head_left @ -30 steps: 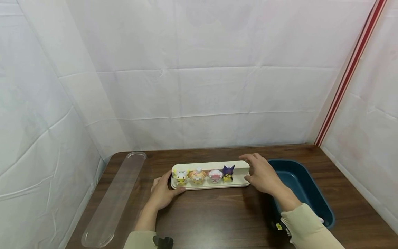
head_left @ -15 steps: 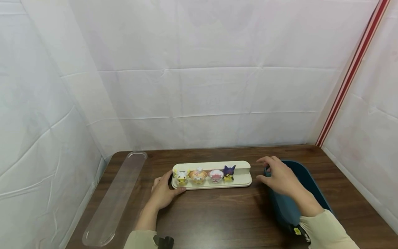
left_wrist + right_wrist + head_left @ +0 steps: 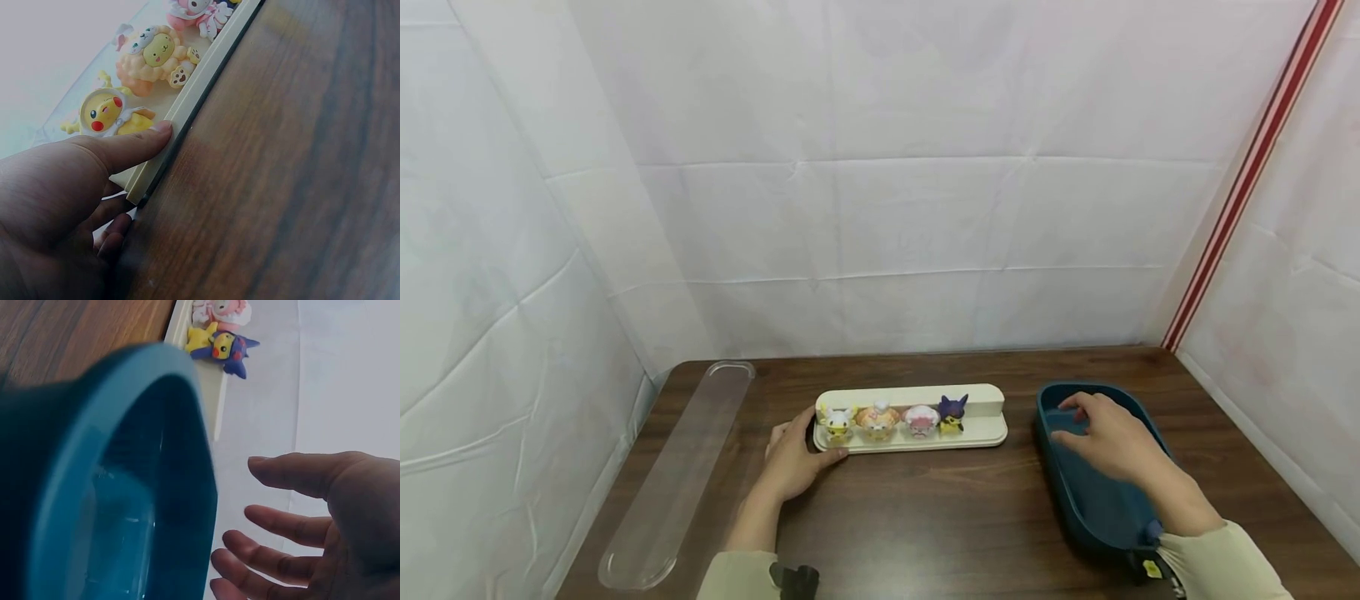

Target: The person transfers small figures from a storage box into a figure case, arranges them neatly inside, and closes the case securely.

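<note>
A long clear plastic lid [image 3: 677,479] lies along the left edge of the brown wooden table [image 3: 925,517], and just right of it the left hand [image 3: 792,461] grasps the left end of the long cream plastic tray [image 3: 985,427], its thumb pressed on the tray's front rim [image 3: 164,128] and fingers curled under the end. On the tray stand 4 small toy figures in a row: yellow [image 3: 837,424], orange [image 3: 877,421], pink [image 3: 920,421] and dark purple [image 3: 952,413], with the tray's right end bare. Further right, apart from the tray, the right hand [image 3: 1116,446] hovers over the dark blue plastic tub [image 3: 1086,500] with fingers loosely spread, holding nothing.

Bare table [image 3: 925,517] lies open between tray [image 3: 985,435] and bin [image 3: 1052,479].
</note>
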